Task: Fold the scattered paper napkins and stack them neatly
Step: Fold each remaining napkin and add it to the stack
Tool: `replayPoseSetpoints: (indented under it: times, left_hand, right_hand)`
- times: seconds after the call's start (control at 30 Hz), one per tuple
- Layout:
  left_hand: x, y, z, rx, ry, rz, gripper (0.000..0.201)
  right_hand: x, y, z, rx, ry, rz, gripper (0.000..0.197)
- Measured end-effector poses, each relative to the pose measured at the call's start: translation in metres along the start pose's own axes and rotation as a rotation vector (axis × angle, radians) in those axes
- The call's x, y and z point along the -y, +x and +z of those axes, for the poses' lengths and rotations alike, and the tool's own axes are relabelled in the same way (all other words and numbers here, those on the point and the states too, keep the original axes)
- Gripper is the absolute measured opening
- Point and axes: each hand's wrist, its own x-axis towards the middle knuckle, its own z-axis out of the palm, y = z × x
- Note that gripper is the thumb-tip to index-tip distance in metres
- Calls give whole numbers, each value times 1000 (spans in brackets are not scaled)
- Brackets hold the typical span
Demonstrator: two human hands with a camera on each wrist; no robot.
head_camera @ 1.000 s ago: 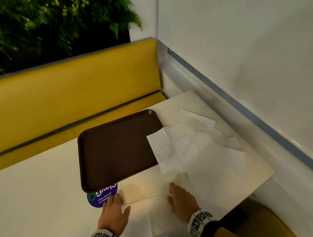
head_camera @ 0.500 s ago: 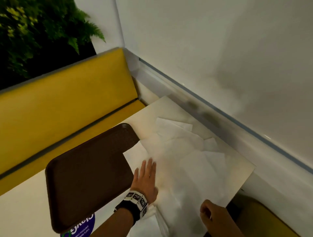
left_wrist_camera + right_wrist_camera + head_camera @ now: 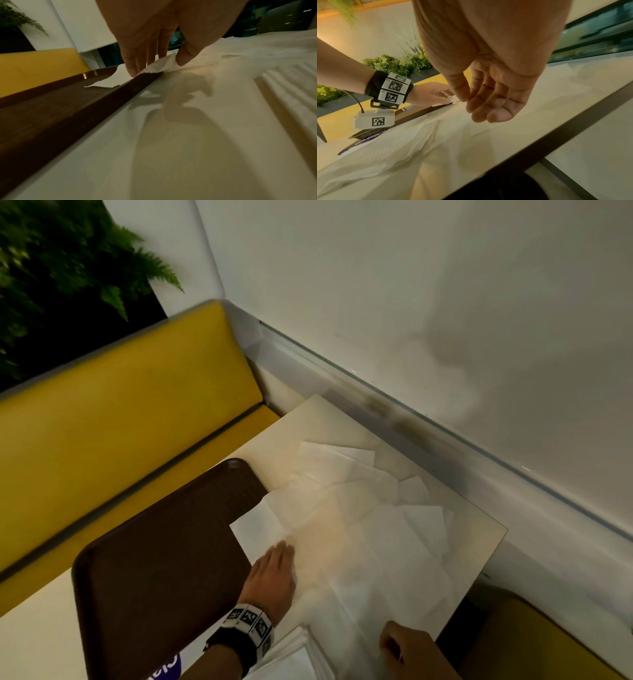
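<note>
Several white paper napkins (image 3: 370, 525) lie unfolded and overlapping on the cream table, reaching to its right edge. One napkin (image 3: 257, 525) hangs over the rim of the brown tray (image 3: 154, 559). My left hand (image 3: 286, 553) is at that rim. In the left wrist view its thumb and fingers (image 3: 135, 67) pinch this napkin's edge (image 3: 159, 65), lifting it slightly. My right hand (image 3: 404, 648) hovers over the near napkins with fingers (image 3: 481, 111) loosely curled, holding nothing. A folded white stack (image 3: 291, 659) lies between my wrists.
The tray (image 3: 51, 108) takes up the table's left part, with a purple sticker (image 3: 168, 667) at its near corner. A yellow bench (image 3: 120, 412) runs behind. A white wall (image 3: 445, 320) closes the right side beyond the table's edge (image 3: 489, 559).
My left hand went forward from the near edge to the napkin at the tray; its fingers, spread flat half a second ago, now pinch the napkin. My right hand drew back to the near right.
</note>
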Motion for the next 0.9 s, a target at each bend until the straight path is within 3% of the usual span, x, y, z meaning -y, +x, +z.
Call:
replayPoseSetpoints:
  times: [0.17, 0.27, 0.4, 0.47, 0.53, 0.6, 0.73, 0.8, 0.9]
  left_hand:
    - [9, -10, -15, -36, -90, -6, 36]
    - [10, -19, -42, -76, -255, -6, 31]
    - [8, -38, -108, -212, -734, -60, 23]
    - [3, -48, -145, -324, -1036, -132, 25]
    - [0, -58, -175, -376, -1381, -231, 29]
    - [-5, -68, -192, -345, -1695, -315, 26]
    - [-13, -87, -187, -314, -1941, -439, 31]
    - [-10, -98, -174, -343, -1965, -512, 28]
    - [4, -110, -167, -299, -1983, -528, 34]
  right_hand:
    - [6, 1, 7, -28, 61, -28, 15]
    - [11, 2, 1, -31, 102, -82, 21]
    - [29, 11, -18, -162, 221, -196, 26]
    - [49, 19, -33, -191, 333, -174, 42]
    - [80, 22, -48, -125, 538, -160, 60]
    - [114, 18, -57, 13, 846, -167, 75]
    - [154, 9, -60, 314, 1419, -77, 60]
    - [160, 8, -59, 386, 1460, -35, 47]
    - [160, 7, -60, 286, 1238, -86, 31]
